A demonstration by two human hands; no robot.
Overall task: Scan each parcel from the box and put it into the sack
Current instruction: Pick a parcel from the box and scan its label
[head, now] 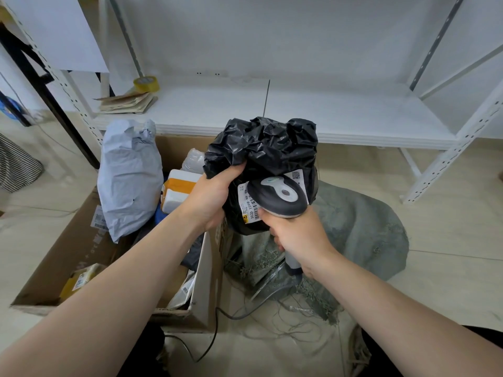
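Observation:
My left hand [211, 198] grips a crumpled black plastic parcel [268, 148] by its left side and holds it upright above the gap between box and sack. A white barcode label [249, 204] faces me on its front. My right hand [298, 239] grips the handle of a grey and white barcode scanner [280, 195], whose head sits right over the label. The open cardboard box [68, 257] lies at the left with several parcels inside, among them a tall grey mailer [129, 178] and an orange and white packet [178, 191]. The grey-green woven sack [362, 232] lies on the floor at the right.
A white metal shelf [299, 110] runs across the back, carrying a roll of yellow tape [147, 83] and folded brown paper [128, 102]. The scanner's cable [215, 330] trails over the tiled floor in front of the box. Loose threads fringe the sack's edge.

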